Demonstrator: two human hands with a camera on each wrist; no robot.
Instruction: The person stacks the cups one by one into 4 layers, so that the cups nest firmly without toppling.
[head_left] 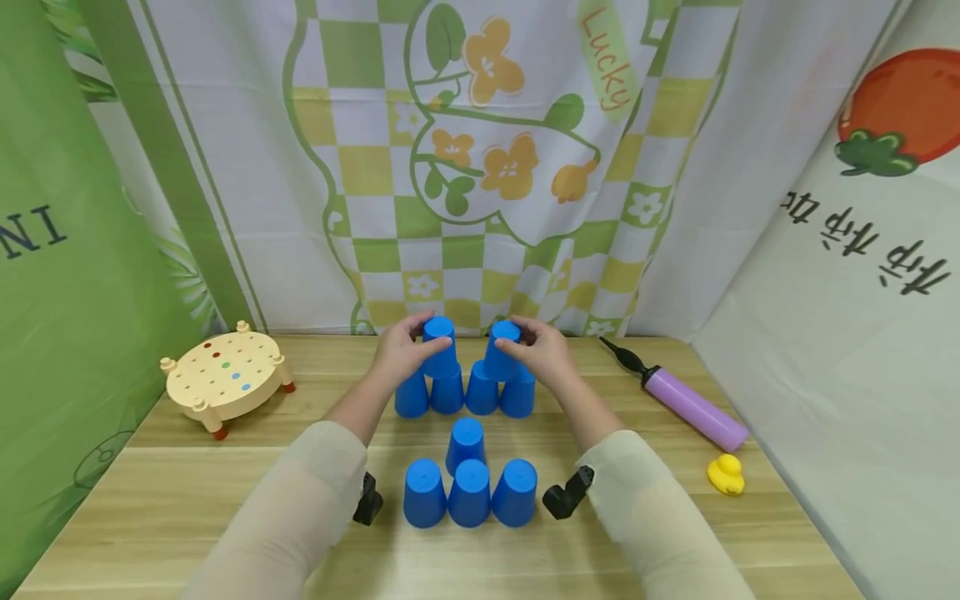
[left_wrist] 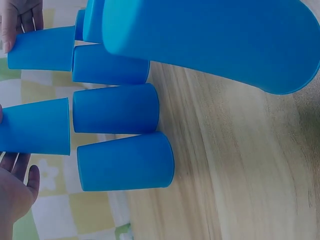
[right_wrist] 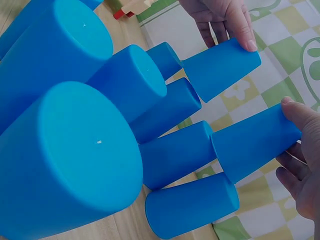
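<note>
In the head view, my left hand (head_left: 401, 353) pinches an upside-down blue cup (head_left: 440, 350) between thumb and fingers. Level with it, my right hand (head_left: 546, 353) grips a second blue cup (head_left: 501, 354) the same way. Below them stands a back row of several inverted blue cups (head_left: 412, 395), and each held cup is over a pair of these. The right wrist view shows the right-hand cup (right_wrist: 255, 142) touching or almost touching the tops below it. Nearer to me, three inverted cups (head_left: 470, 493) form a front row, with a single cup (head_left: 467, 446) just behind or above their middle.
A cream round toy stool (head_left: 225, 375) with pegs lies legs-up at the left. On the right are a purple hand pump (head_left: 693, 407) with a black nozzle and a yellow rubber duck (head_left: 726, 475). A patterned curtain (head_left: 480, 250) hangs behind the wooden table (head_left: 300, 492).
</note>
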